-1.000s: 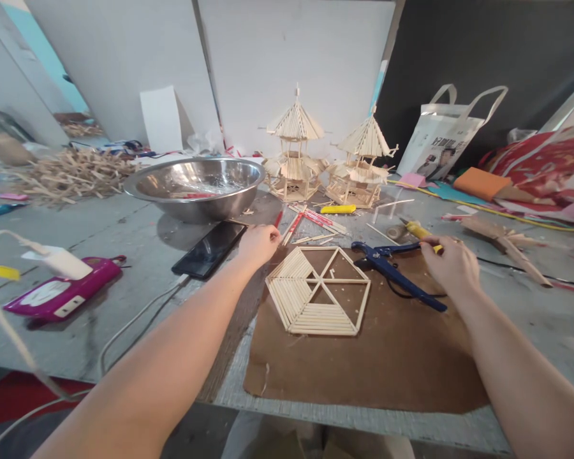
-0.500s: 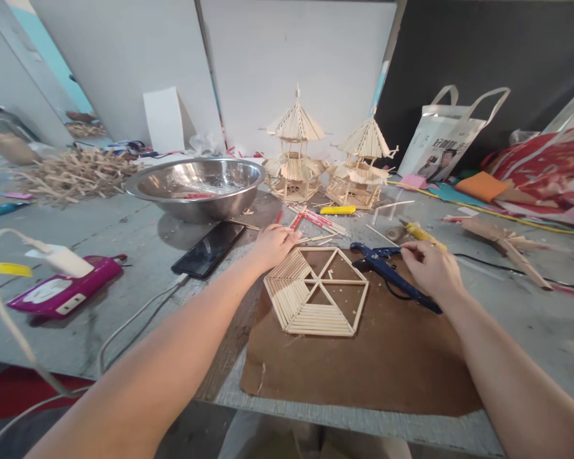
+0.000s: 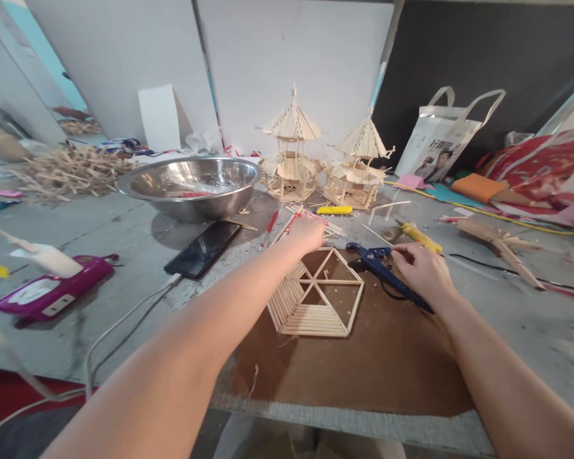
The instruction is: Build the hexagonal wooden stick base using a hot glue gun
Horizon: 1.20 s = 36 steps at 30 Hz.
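Note:
My left hand reaches over a loose pile of thin sticks, some red, just behind the hexagonal frame. Its fingers curl downward and look closed, but what they hold is hidden. The hexagonal stick frame lies flat on a brown board; its left and front sections are filled with rows of sticks, and my left forearm crosses above its left edge. On the right, my right hand has thumb and fingers pinched together at the upper handle of a blue shears-like tool. Anything between those fingertips is too small to make out.
Two stick pagoda models stand at the back beside a steel bowl. A phone and a purple power strip with cables lie left. A yellow-handled tool lies beyond my right hand; a white bag stands behind.
My left hand has moved right and slightly away, from the left side of the stick pile to over it. My right hand stays by the blue tool. The view has shifted slightly.

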{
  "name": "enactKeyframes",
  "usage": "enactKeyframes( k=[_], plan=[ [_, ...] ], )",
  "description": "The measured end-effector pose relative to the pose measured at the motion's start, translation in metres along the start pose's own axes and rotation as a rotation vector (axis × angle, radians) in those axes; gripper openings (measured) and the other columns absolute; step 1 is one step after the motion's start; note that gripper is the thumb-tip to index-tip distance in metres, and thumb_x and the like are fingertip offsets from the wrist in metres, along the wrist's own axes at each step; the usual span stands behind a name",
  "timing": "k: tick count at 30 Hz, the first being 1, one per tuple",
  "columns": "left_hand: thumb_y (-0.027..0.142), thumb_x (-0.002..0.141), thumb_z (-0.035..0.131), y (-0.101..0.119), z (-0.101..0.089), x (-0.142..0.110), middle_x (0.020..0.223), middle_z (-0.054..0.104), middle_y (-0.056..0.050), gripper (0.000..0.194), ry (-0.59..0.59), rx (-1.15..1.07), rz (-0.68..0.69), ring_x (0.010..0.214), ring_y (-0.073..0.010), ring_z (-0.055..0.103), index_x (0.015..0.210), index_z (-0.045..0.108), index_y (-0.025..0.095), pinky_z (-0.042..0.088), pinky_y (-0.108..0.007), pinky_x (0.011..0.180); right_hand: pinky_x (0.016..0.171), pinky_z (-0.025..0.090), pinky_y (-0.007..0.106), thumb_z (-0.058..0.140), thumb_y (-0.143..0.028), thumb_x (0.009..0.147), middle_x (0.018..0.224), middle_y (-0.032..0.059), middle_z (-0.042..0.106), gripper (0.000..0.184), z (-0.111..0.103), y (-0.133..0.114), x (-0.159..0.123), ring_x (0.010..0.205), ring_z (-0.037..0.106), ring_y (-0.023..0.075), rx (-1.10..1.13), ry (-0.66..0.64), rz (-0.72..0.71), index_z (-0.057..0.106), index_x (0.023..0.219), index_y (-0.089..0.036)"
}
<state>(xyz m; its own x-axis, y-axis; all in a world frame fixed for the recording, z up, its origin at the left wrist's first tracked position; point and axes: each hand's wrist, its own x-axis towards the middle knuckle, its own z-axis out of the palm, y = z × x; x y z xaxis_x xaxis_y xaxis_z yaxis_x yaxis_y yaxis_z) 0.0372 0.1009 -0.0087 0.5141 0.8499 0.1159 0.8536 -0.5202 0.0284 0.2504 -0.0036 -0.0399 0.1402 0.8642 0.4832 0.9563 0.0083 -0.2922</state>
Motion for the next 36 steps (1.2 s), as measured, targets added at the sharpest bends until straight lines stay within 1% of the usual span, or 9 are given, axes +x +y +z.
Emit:
enactKeyframes(
  k=[4,8,13,16,18,21,25,29,36],
  plan=[
    [0.034,0.065,0.054,0.001,0.007,0.013,0.080,0.062,-0.012,0.022,-0.067,0.002,-0.054,0.082,-0.0253,0.054,0.072,0.062,0.014,0.040,-0.033,0.070,0.062,0.042,0.029,0.041,-0.031,0.072,0.077,0.0020,0.064,0.025,0.000,0.000,0.000,0.066,0.056,0.0160,0.016,-0.009,-0.001,0.062,0.081,-0.020],
    [0.030,0.063,0.055,0.000,0.010,0.016,0.078,0.063,-0.011,0.018,-0.106,0.004,-0.059,0.076,-0.0232,0.056,0.071,0.062,0.015,0.040,-0.030,0.066,0.062,0.041,0.028,0.042,-0.030,0.072,0.078,0.0024,0.064,0.024,-0.002,-0.003,0.000,0.066,0.055,0.0156,0.023,-0.027,-0.005,0.062,0.080,-0.020],
    [0.025,0.066,0.050,-0.005,0.002,0.015,0.079,0.062,-0.013,0.017,-0.067,-0.002,-0.018,0.079,-0.0242,0.054,0.071,0.061,0.013,0.039,-0.031,0.066,0.061,0.041,0.028,0.042,-0.031,0.072,0.076,0.0022,0.063,0.023,-0.003,-0.003,0.000,0.066,0.055,0.0155,0.025,-0.046,0.003,0.062,0.079,-0.021],
    [0.030,0.068,0.047,-0.011,-0.011,0.003,0.075,0.062,-0.008,0.020,-0.049,-0.043,0.012,0.073,-0.0200,0.054,0.070,0.061,0.016,0.038,-0.028,0.062,0.061,0.040,0.027,0.043,-0.030,0.072,0.076,0.0023,0.062,0.022,-0.003,-0.004,0.000,0.066,0.054,0.0153,0.044,-0.052,-0.020,0.062,0.077,-0.020],
    [0.034,0.069,0.046,-0.014,-0.020,-0.013,0.072,0.062,-0.003,0.021,-0.063,-0.094,0.060,0.067,-0.0150,0.054,0.070,0.060,0.019,0.037,-0.024,0.059,0.061,0.040,0.027,0.044,-0.031,0.072,0.075,0.0024,0.062,0.022,-0.003,-0.011,-0.002,0.065,0.053,0.0150,0.099,-0.063,-0.029,0.062,0.078,-0.020],
    [0.036,0.069,0.047,-0.013,-0.030,-0.043,0.066,0.061,0.000,0.022,-0.232,-0.301,0.168,0.059,-0.0108,0.051,0.072,0.060,0.019,0.035,-0.021,0.053,0.057,0.041,0.025,0.046,-0.035,0.072,0.070,0.0015,0.061,0.025,-0.005,-0.031,-0.011,0.059,0.052,0.0125,0.279,-0.130,-0.034,0.060,0.085,-0.019],
    [0.036,0.067,0.050,-0.006,-0.029,-0.074,0.070,0.061,0.001,0.021,-0.417,-0.347,0.252,0.059,-0.0092,0.050,0.075,0.060,0.019,0.034,-0.020,0.052,0.055,0.040,0.022,0.045,-0.036,0.074,0.074,0.0006,0.060,0.028,-0.008,-0.065,-0.028,0.058,0.050,0.0100,0.471,-0.318,-0.165,0.056,0.094,-0.020],
    [0.036,0.067,0.051,-0.001,-0.022,-0.081,0.070,0.061,0.001,0.022,-0.502,-0.326,0.302,0.057,-0.0086,0.049,0.077,0.062,0.019,0.032,-0.020,0.052,0.059,0.039,0.022,0.043,-0.030,0.076,0.077,0.0007,0.061,0.022,-0.006,-0.080,-0.036,0.065,0.052,0.0106,0.487,-0.475,-0.270,0.058,0.088,-0.020],
    [0.036,0.066,0.051,0.004,-0.021,-0.082,0.064,0.060,0.000,0.023,-0.508,-0.261,0.306,0.053,-0.0083,0.047,0.076,0.063,0.018,0.030,-0.020,0.048,0.064,0.037,0.024,0.041,-0.025,0.078,0.077,0.0006,0.060,0.020,-0.002,-0.078,-0.038,0.072,0.052,0.0120,0.412,-0.560,-0.383,0.059,0.086,-0.022]
  ],
)
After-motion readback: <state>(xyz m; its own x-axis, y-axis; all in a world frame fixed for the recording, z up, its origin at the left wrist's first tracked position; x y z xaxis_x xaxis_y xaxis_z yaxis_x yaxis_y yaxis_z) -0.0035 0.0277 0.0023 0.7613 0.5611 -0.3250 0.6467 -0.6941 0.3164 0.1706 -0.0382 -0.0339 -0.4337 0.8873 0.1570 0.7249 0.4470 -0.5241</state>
